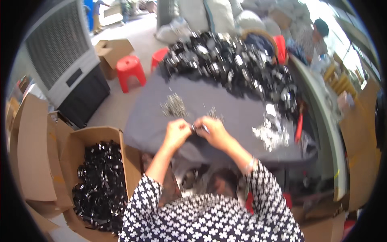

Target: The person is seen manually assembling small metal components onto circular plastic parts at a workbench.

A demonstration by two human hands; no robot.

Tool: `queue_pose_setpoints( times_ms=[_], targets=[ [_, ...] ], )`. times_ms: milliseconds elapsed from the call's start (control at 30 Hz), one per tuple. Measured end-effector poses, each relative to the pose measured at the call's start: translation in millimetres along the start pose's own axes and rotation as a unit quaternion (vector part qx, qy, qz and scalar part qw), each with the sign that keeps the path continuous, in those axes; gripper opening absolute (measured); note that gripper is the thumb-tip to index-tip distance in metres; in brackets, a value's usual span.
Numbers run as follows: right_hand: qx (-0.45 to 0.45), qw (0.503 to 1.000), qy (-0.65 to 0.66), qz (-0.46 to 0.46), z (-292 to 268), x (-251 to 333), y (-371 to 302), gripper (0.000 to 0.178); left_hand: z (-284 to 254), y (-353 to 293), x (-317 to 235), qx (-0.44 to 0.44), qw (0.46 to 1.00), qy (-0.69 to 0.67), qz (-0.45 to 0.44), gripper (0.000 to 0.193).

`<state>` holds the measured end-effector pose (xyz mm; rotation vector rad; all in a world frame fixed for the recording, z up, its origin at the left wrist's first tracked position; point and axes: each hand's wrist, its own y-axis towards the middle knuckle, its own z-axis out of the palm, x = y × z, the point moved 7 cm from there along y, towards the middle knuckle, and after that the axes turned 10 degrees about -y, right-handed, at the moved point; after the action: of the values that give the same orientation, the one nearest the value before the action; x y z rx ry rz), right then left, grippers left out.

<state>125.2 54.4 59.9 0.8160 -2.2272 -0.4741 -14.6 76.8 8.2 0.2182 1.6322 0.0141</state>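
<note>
My left hand (pixel 177 132) and my right hand (pixel 214 132) meet over the near part of the cloth-covered table (pixel 149 109). Between their pinched fingertips is a small dark piece (pixel 193 127) with a shiny edge, mostly hidden by the fingers; its exact kind cannot be made out. Just beyond my left hand lies a pile of thin silvery metal pins (pixel 174 105). A smaller scatter of similar pins (pixel 213 112) sits behind my right hand. Farther right is a heap of flat, bright silver pieces (pixel 272 134).
A large heap of shiny black pieces (pixel 225 60) covers the table's far side. To my left, an open cardboard box (pixel 125 161) holds many black pieces. A red-handled tool (pixel 299 127) lies at the right. Beyond stand a red stool (pixel 130 72), a grey cooler (pixel 60 52) and a person (pixel 314 42).
</note>
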Motion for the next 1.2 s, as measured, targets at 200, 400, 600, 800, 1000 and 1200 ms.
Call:
queue_pose_setpoints(
  times_ms=[200,400,600,800,1000,1200],
  targets=[
    [0.015,0.996,-0.067,-0.049,-9,22,2,0.021,4,-20,-6,-0.018,0.987,0.032,0.153,0.018],
    [0.057,0.992,-0.099,-0.048,2,21,11,0.022,3,-41,-25,-0.066,0.943,0.168,0.279,0.022],
    [0.253,0.966,-0.007,0.049,7,-13,36,0.018,16,-35,-29,-0.049,0.947,0.148,0.281,0.014],
    [0.010,0.986,0.114,0.117,5,-19,-14,0.012,11,-33,-18,-0.019,0.954,0.176,0.243,0.016],
    [-0.287,0.911,0.107,0.276,-83,-65,-111,0.008,9,-12,6,0.016,0.978,-0.159,-0.130,0.010],
    [-0.265,0.931,-0.074,0.242,-90,-61,-124,0.011,76,101,-109,0.079,0.959,-0.273,0.014,0.016]
  ],
)
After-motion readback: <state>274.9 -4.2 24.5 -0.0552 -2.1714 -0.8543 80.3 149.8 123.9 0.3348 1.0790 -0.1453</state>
